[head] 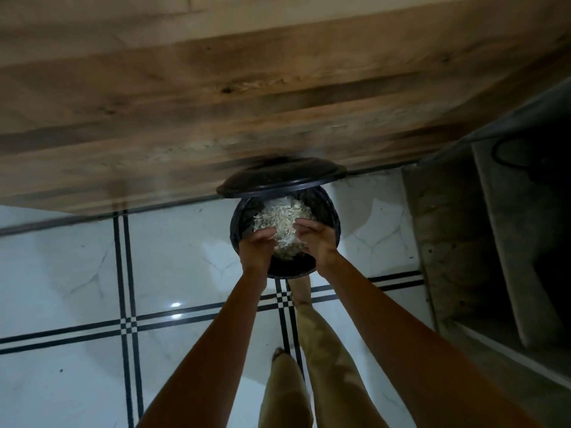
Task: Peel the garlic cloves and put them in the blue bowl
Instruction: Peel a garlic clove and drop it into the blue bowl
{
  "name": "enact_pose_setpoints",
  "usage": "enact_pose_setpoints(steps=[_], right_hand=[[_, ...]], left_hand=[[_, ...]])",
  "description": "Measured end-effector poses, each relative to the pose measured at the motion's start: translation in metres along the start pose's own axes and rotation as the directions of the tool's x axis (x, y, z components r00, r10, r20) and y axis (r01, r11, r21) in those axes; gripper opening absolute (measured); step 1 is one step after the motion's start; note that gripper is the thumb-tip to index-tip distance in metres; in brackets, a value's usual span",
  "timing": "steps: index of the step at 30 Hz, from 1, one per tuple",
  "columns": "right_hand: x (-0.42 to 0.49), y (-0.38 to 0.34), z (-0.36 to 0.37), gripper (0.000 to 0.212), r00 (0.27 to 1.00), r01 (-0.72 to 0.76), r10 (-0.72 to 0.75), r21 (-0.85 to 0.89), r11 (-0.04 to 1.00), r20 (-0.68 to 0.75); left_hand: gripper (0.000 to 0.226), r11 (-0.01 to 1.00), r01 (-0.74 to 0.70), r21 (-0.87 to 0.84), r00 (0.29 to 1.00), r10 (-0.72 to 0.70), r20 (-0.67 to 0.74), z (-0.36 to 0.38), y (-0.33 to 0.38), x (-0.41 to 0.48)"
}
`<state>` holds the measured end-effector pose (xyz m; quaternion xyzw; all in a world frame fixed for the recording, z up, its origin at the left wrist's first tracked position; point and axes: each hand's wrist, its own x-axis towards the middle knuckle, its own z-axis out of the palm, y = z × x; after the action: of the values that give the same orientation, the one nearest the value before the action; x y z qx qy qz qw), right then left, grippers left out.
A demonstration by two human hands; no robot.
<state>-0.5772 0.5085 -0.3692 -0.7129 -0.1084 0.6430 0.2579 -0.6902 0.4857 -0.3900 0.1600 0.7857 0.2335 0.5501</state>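
Observation:
Both my arms reach down over a round black bin (pixel 332 223) that stands on the floor with its lid (pixel 278 177) tipped up at the back. My left hand (pixel 258 245) and my right hand (pixel 315 237) are cupped together over the bin's mouth. A heap of pale garlic skins (pixel 284 222) lies between and beyond the two hands, inside the bin. No garlic cloves and no blue bowl are in view.
A wooden panel (pixel 216 94) runs across behind the bin. The floor is glossy white tile with black lines (pixel 129 322). A grey concrete shelf unit (pixel 482 242) stands at the right. My legs in tan trousers (pixel 324 366) and a foot are below the bin.

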Motion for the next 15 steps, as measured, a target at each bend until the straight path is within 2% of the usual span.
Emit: enact_pose_setpoints(steps=[2, 4, 9, 12, 15], right_hand=[[-0.022, -0.002, -0.007, 0.026, 0.999, 0.006, -0.003, -0.069, 0.998, 0.051], [-0.055, -0.002, -0.018, 0.029, 0.997, -0.01, 0.013, -0.044, 0.999, 0.07], [-0.176, 0.013, -0.075, 0.029, 0.995, 0.003, -0.034, 0.319, 0.948, 0.09], [-0.265, 0.039, -0.131, 0.023, 0.991, 0.111, -0.132, 0.436, 0.893, 0.019], [-0.344, 0.056, -0.194, 0.018, 0.971, 0.233, -0.187, 0.416, 0.879, -0.148]], left_hand=[[0.018, 0.996, -0.021, -0.091, 0.997, 0.027, 0.074, -0.009, 0.003, -0.024], [0.019, 0.988, -0.039, -0.148, 0.991, 0.057, 0.118, -0.022, 0.01, -0.063], [0.016, 0.981, -0.178, -0.08, 0.954, 0.192, 0.231, -0.056, 0.012, -0.185], [0.017, 0.962, -0.272, 0.031, 0.89, 0.24, 0.389, -0.047, 0.014, -0.262], [0.016, 0.924, -0.373, 0.081, 0.778, 0.264, 0.57, -0.005, 0.018, -0.338]])
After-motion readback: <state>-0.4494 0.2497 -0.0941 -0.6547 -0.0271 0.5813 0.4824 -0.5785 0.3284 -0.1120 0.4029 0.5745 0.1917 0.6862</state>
